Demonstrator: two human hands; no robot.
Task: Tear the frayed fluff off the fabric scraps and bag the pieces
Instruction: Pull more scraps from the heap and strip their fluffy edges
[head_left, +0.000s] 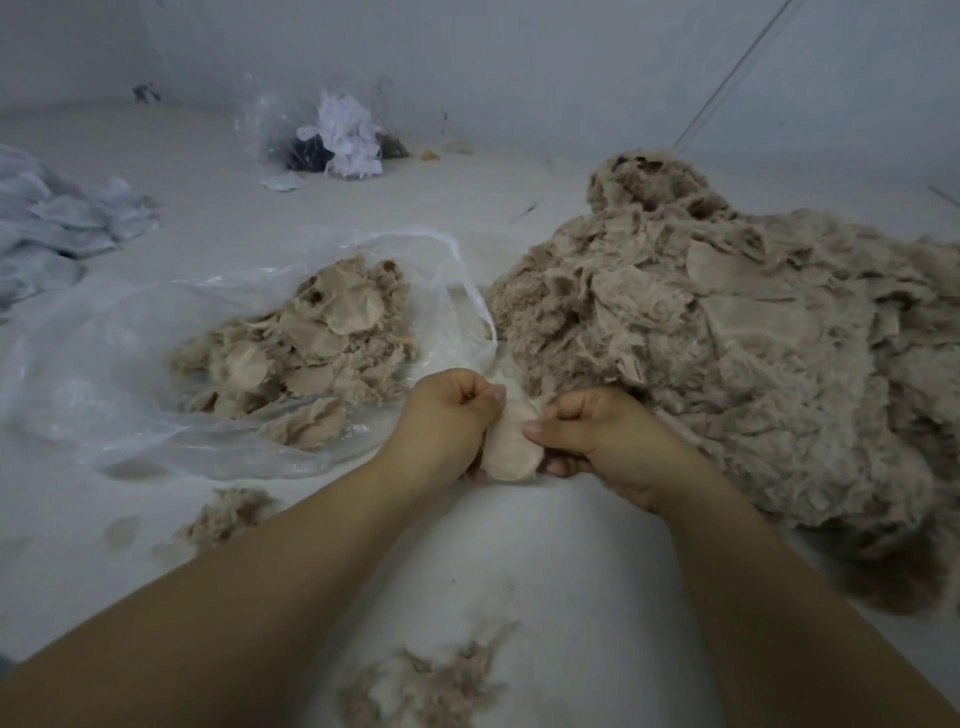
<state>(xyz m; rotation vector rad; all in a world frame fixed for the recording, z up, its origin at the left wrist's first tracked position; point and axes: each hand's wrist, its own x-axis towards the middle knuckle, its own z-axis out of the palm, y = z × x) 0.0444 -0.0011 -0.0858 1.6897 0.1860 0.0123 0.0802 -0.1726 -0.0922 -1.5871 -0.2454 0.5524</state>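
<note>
Head view, as I read it from my remote station, largest item first. White floor (519, 561): carries everything below. Big pile of tan fluffy fabric scraps (727, 364): fills the right side, w/ flat mesh-backed pieces showing on top and darker fluff at its near right end. Clear plastic bag (104, 364): lies open at left-centre, mouth facing the pile, w/ a heap of bagged round pieces (306, 343) inside, mesh sides mostly up. Pale grey cloth (47, 223): crumpled at far left, well apart from the bag. Second clear bag (332, 135): stands near the back wall, holding white and dark scraps; contents too blurred for me to sort further. Loose fluff (431, 686): one tuft at bottom centre between the forearms, another tuft (228, 514) just left of the left forearm. Left hand (441, 421) & right hand (597, 436): close together just in front of the pile, between bag and pile. Both fists are curled, thumbs on top, each pinching one edge of the same small round piece (511, 447); left thumb sits at the upper edge, right thumb at the right edge. Piece is held above the floor, pale mesh side toward me; I cannot tell whether fluff remains on its hidden side.
</note>
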